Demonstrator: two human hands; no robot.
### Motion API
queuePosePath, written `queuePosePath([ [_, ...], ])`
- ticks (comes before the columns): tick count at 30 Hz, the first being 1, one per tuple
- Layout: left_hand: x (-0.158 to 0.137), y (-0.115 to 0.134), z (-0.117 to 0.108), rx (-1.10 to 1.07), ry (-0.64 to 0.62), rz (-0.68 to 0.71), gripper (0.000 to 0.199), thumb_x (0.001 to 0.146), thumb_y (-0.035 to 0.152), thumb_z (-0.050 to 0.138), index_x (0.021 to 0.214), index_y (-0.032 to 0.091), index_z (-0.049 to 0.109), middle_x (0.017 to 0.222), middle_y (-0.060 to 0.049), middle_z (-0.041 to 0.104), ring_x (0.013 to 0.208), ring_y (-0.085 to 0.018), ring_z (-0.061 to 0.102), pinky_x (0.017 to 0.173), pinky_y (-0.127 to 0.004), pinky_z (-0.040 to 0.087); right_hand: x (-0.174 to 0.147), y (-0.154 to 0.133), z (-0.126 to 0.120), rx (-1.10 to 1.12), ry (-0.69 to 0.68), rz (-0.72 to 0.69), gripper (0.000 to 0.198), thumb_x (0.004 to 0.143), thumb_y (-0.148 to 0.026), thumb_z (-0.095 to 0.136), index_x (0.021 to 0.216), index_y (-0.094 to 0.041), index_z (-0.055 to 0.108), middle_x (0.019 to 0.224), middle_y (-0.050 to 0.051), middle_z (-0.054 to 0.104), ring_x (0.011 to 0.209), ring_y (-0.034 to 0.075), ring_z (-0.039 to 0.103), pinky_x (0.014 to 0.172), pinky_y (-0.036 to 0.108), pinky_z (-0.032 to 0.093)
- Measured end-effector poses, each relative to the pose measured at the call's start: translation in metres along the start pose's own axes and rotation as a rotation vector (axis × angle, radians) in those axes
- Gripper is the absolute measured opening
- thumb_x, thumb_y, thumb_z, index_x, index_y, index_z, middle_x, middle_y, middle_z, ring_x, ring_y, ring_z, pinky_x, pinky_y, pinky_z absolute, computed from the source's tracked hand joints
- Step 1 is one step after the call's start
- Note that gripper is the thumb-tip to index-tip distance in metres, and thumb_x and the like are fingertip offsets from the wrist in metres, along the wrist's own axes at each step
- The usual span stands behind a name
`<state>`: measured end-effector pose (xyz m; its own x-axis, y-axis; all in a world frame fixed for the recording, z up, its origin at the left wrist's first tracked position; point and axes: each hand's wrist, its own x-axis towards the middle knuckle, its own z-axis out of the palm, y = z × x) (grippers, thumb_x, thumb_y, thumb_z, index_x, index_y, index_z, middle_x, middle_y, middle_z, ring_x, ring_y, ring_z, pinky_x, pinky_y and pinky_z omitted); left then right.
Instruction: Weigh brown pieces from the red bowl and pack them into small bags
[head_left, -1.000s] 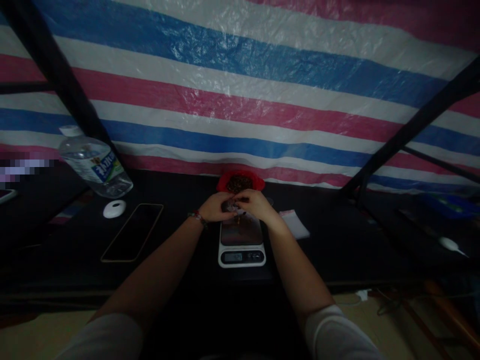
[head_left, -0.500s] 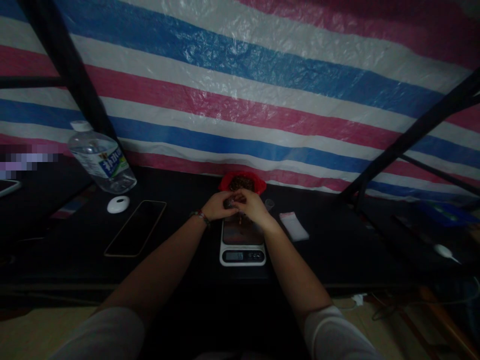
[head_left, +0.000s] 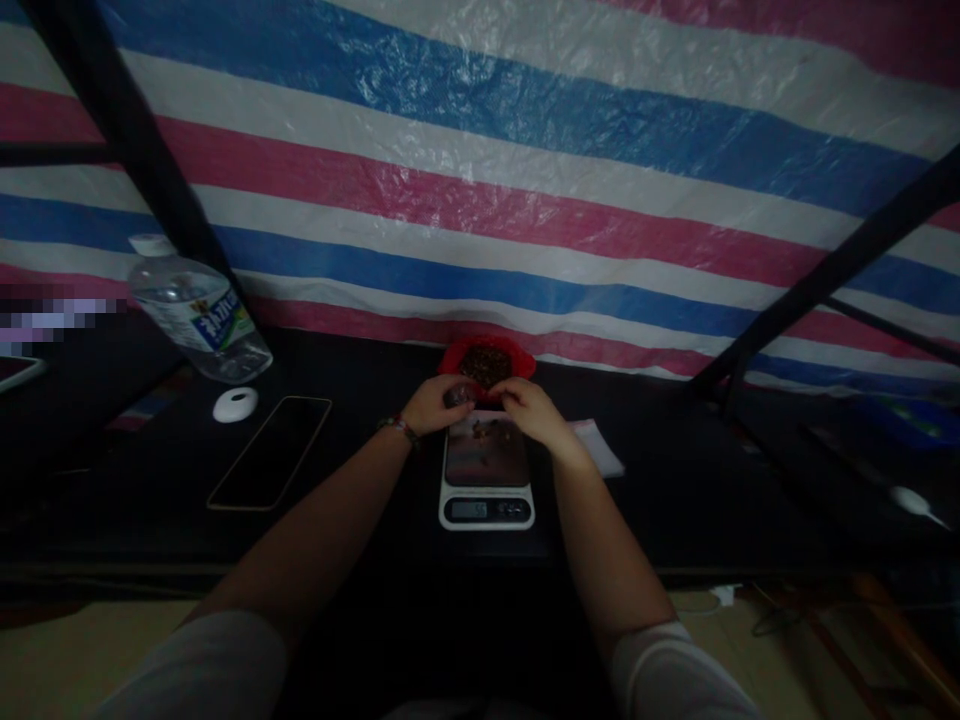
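My left hand (head_left: 436,402) is closed around a small, clear-looking container (head_left: 459,396) with dark contents, held just above the far left corner of a white kitchen scale (head_left: 487,492). To its right, my right hand (head_left: 534,408) has its fingertips pinched together over the scale's far right corner; what they hold, if anything, is too small to make out. Several small brown bits (head_left: 484,433) lie on the scale's dark plate. Directly behind both hands stands a red bowl-like holder (head_left: 519,362) filled with small brown pieces (head_left: 484,366).
On the left are a phone (head_left: 270,453), a white oval case (head_left: 235,404) and a large clear bottle (head_left: 201,310). Small white plastic bags (head_left: 598,447) lie right of the scale, partly behind my right forearm. A striped sheet (head_left: 480,200) hangs behind the black table (head_left: 375,530).
My right hand has moved right, away from the left hand and container, uncovering the scale plate and the brown bits. The clear round piece beside the right hand is now out of sight.
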<state>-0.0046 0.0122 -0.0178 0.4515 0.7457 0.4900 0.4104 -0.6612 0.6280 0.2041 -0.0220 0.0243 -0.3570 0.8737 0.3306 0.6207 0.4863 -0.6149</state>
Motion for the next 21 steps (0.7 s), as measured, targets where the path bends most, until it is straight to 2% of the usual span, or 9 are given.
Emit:
queuePosePath([
  [3, 0.0, -0.002, 0.0, 0.004, 0.021, -0.024, 0.038, 0.076, 0.035, 0.061, 0.108, 0.015, 0.063, 0.1, -0.009, 0.068, 0.091, -0.023, 0.064, 0.082, -0.036, 0.05, -0.006, 0.003, -0.004, -0.069, -0.133, 0.019, 0.025, 0.082, -0.01, 0.049, 0.094, -0.015, 0.07, 0.095, 0.007, 0.069, 0.087, 0.016, 0.062, 0.081, 0.029, 0.045],
  [6, 0.0, -0.004, 0.001, 0.002, 0.015, -0.02, 0.038, 0.076, 0.035, 0.061, 0.109, 0.015, 0.063, 0.101, -0.009, 0.068, 0.092, -0.023, 0.064, 0.083, -0.035, 0.05, -0.007, -0.001, 0.004, -0.119, -0.24, -0.039, 0.02, 0.085, -0.017, 0.052, 0.094, -0.015, 0.07, 0.092, 0.007, 0.069, 0.082, 0.016, 0.061, 0.076, 0.028, 0.044],
  [11, 0.001, -0.005, 0.001, -0.023, 0.027, -0.009, 0.037, 0.076, 0.035, 0.061, 0.107, 0.015, 0.064, 0.102, -0.009, 0.068, 0.095, -0.023, 0.063, 0.085, -0.034, 0.049, -0.006, -0.014, 0.021, -0.221, -0.306, -0.132, 0.014, 0.081, -0.024, 0.063, 0.089, -0.014, 0.071, 0.09, 0.008, 0.066, 0.085, 0.017, 0.058, 0.076, 0.027, 0.042],
  [16, 0.001, -0.006, 0.001, -0.011, 0.018, -0.028, 0.038, 0.075, 0.034, 0.062, 0.109, 0.016, 0.064, 0.103, -0.008, 0.068, 0.096, -0.023, 0.063, 0.086, -0.035, 0.049, -0.01, -0.022, 0.016, -0.232, -0.373, -0.164, 0.011, 0.08, -0.021, 0.065, 0.085, -0.015, 0.072, 0.086, 0.006, 0.065, 0.082, 0.016, 0.057, 0.077, 0.027, 0.041],
  [18, 0.001, -0.007, 0.001, -0.004, 0.008, -0.028, 0.039, 0.076, 0.035, 0.061, 0.11, 0.015, 0.063, 0.105, -0.008, 0.068, 0.096, -0.023, 0.063, 0.087, -0.035, 0.049, -0.013, -0.022, 0.012, -0.214, -0.412, -0.174, 0.013, 0.078, -0.026, 0.067, 0.085, -0.016, 0.072, 0.085, 0.006, 0.065, 0.082, 0.016, 0.057, 0.077, 0.027, 0.041],
  [21, 0.0, -0.007, 0.001, 0.001, -0.001, -0.025, 0.04, 0.077, 0.035, 0.061, 0.111, 0.015, 0.062, 0.104, -0.009, 0.068, 0.095, -0.022, 0.063, 0.086, -0.034, 0.049, -0.016, -0.02, 0.008, -0.202, -0.453, -0.181, 0.029, 0.068, -0.035, 0.076, 0.09, -0.017, 0.071, 0.09, 0.005, 0.064, 0.085, 0.018, 0.057, 0.077, 0.028, 0.042],
])
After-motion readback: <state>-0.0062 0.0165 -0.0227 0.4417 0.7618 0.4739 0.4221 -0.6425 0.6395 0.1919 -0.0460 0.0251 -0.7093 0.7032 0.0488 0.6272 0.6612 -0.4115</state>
